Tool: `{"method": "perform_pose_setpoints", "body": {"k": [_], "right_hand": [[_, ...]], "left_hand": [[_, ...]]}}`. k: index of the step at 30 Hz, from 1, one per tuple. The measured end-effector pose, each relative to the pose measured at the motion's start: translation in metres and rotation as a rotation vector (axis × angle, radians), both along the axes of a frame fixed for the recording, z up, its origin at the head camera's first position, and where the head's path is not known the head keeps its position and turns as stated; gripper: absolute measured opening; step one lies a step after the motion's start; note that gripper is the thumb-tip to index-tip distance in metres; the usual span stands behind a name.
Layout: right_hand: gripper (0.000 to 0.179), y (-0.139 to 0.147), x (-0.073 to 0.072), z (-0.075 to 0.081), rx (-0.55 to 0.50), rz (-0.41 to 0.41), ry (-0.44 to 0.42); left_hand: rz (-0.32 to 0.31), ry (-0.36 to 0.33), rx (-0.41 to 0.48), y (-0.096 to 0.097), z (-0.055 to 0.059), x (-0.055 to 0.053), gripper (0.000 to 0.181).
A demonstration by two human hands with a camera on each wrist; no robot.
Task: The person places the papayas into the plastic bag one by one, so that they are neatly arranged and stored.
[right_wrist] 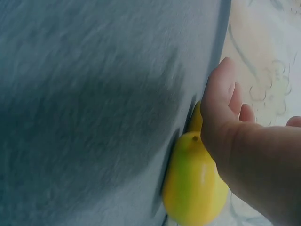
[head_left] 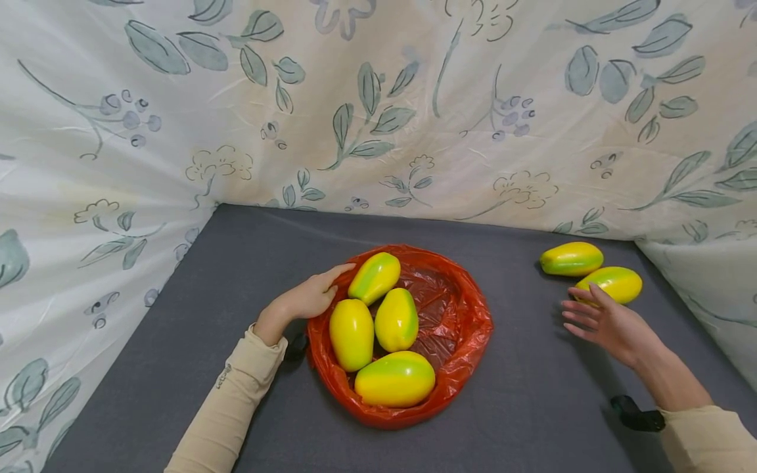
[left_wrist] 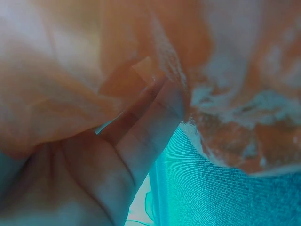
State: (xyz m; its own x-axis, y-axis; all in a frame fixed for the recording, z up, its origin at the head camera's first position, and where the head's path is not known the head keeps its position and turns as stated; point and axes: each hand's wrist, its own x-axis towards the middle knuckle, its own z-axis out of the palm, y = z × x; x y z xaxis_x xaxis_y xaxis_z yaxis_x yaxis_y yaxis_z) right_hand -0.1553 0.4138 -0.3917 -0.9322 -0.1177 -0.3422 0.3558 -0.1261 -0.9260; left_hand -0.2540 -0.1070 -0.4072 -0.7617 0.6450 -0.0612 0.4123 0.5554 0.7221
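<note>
fruits [head_left: 395, 380]: 4 in red bag [head_left: 476, 328]

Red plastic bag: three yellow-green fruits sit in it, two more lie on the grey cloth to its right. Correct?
The count inside is wrong: the head view shows four fruits in the red plastic bag, not three. The other two fruits do lie on the grey cloth to its right.

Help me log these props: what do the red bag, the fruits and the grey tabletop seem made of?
Bag: thin, glossy plastic film, by its crinkles and sharp highlights.
Fruits: smooth and shiny, perhaps moulded plastic, though real skin can't be ruled out.
Tabletop: matt, probably cloth-covered, as the left wrist view shows fine ribbing.
</note>
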Motion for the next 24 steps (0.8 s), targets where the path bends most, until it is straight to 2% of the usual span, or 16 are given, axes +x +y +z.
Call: {"method": "perform_pose_setpoints", "body": {"k": [9, 14, 17, 22, 24], "right_hand": [[0.059, 0.018, 0.004, -0.006, -0.004, -0.083, 0.003], [0.044, 0.027, 0.006, -0.007, -0.046, -0.187, -0.027], [0.04, 0.032, 0.008, -0.007, -0.038, -0.215, -0.031], [0.038, 0.039, 0.011, -0.007, -0.007, -0.309, -0.027], [0.045, 0.047, 0.01, -0.012, 0.027, -0.373, -0.041]], "left_hand": [[0.002, -0.001, 0.0, -0.001, -0.002, -0.001, 0.053], [0.002, -0.006, 0.006, 0.0, -0.003, -0.002, 0.053], [0.0, -0.001, 0.006, 0.0, -0.003, -0.002, 0.052], [0.004, 0.005, 0.005, 0.0, -0.002, -0.001, 0.052], [0.004, 0.003, 0.005, -0.001, -0.002, -0.001, 0.052]]}}
